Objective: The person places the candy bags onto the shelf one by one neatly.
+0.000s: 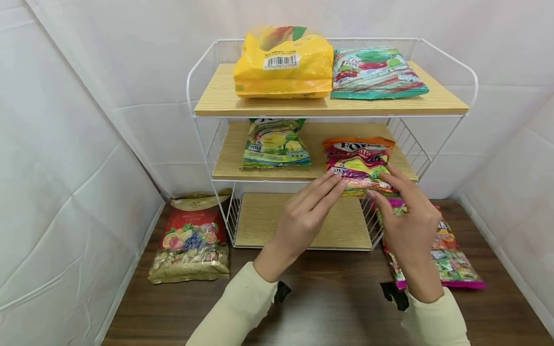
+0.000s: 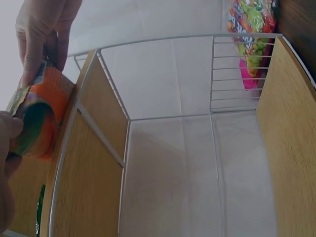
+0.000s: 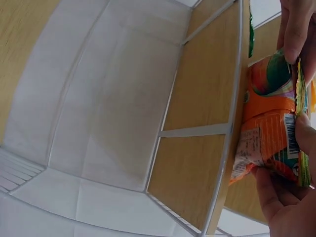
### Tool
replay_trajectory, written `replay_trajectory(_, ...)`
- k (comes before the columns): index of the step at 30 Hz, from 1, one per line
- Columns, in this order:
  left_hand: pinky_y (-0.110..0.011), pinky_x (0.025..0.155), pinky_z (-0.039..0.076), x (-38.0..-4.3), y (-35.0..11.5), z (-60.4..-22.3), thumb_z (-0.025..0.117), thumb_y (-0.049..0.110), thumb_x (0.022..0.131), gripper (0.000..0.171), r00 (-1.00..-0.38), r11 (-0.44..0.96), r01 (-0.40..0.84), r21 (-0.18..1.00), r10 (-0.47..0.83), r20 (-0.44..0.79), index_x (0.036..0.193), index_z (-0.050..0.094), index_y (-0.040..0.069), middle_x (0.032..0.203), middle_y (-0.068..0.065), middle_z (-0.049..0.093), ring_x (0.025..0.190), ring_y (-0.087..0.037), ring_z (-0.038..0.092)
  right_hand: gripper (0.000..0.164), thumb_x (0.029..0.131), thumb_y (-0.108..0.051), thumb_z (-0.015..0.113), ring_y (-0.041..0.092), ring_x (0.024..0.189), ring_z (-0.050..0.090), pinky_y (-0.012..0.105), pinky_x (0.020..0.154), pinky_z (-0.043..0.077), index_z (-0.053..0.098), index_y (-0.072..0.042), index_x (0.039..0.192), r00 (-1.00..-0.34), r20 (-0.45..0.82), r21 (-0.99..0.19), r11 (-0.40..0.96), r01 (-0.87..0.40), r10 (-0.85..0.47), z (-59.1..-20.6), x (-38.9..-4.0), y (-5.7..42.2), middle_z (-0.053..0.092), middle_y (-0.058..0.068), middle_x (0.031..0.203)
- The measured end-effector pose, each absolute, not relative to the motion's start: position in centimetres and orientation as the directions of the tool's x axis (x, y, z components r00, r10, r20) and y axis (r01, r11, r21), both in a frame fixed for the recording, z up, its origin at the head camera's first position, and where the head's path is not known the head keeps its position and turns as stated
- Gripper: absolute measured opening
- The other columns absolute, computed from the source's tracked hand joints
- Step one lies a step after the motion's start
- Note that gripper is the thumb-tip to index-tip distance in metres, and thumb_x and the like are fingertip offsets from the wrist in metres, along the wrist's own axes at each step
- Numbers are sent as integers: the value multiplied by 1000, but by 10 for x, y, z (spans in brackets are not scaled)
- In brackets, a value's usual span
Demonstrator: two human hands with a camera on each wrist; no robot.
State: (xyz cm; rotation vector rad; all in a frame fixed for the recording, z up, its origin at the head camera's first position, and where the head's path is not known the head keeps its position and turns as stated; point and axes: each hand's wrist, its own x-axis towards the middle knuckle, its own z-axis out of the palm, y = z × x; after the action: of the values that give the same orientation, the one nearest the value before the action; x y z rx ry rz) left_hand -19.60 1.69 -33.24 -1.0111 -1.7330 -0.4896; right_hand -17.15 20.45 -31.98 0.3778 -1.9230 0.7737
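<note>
An orange and purple candy bag [image 1: 360, 156] lies at the right of the middle shelf [image 1: 318, 144], its near edge over the shelf front. My left hand [image 1: 300, 214] pinches the near left part of that bag, fingers on top and thumb below. On its near right corner, my right hand [image 1: 409, 218] holds it between thumb and fingers. From the right wrist view, the bag's orange underside [image 3: 269, 131] and crimped seal show between both hands. Beside it on the same shelf sits a green and yellow candy bag [image 1: 275, 144].
A yellow bag [image 1: 283, 72] and a teal bag [image 1: 376, 74] lie on the top shelf. The bottom shelf [image 1: 298, 221] is bare wood. On the dark table, a red and gold bag [image 1: 192, 240] stands left, and a pink-edged bag [image 1: 452, 259] lies right. White wire sides [image 1: 409, 139] frame the rack.
</note>
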Motion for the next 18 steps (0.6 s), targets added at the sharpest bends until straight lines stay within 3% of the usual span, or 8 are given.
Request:
replay_trajectory(13,-26,97,33,-197,20,-336,54,5,88,33,-180,611,782,-124,412,893,121,55,2,119,-12,55,115,-21,47,41,65,-6,77,26,107,54,37,91,40,66,-3,105,-461,885,-357,733,-579,67,-318,-184,206,57,5,117)
replay_trajectory(18,-26,97,32,-197,21,-337,55,5,87,35,-198,656,734,-176,455,868,122,54,1,121,-13,54,116,-22,46,42,67,-4,76,25,110,51,35,94,38,64,-2,108,-438,897,-334,746,-577,63,-321,-185,205,56,7,119)
